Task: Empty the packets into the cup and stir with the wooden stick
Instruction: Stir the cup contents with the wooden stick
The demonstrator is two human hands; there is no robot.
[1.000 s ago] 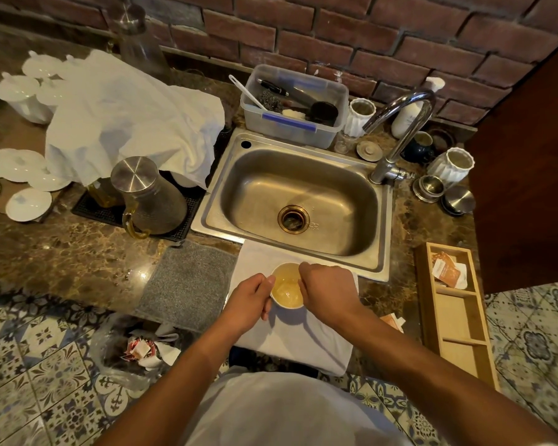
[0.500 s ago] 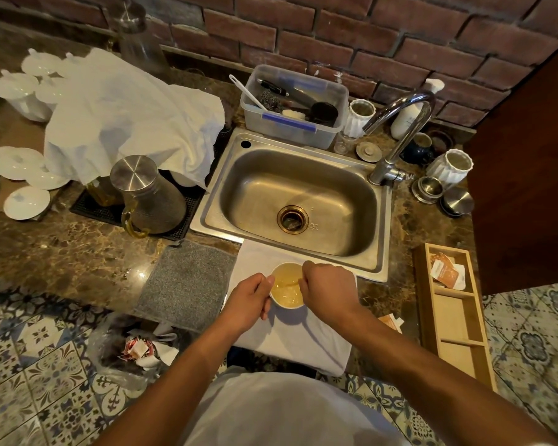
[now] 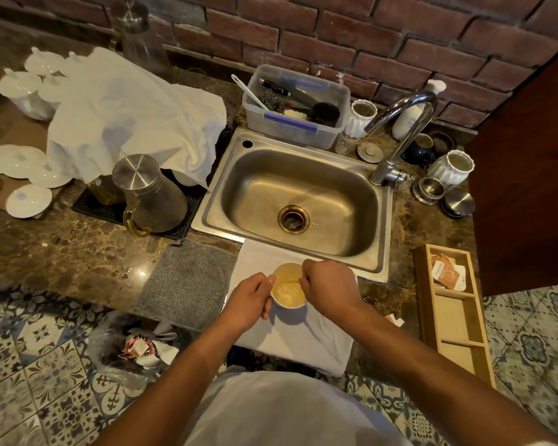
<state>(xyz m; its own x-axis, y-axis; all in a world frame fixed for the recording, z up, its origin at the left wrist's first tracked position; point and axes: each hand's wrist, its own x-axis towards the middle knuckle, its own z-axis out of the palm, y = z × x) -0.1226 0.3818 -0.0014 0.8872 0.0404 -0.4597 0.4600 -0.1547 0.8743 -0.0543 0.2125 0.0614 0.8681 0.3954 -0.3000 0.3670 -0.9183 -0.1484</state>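
Packets seem emptied; stirring underway. My left hand (image 3: 250,300) wraps the cup (image 3: 288,288), right hand (image 3: 329,286) fingers pinch the wooden stick (image 3: 292,281) in pale liquid

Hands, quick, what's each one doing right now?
Left hand: closed around the side of the cup, steadying it.
Right hand: closed, pinching the wooden stick that dips into the cup.
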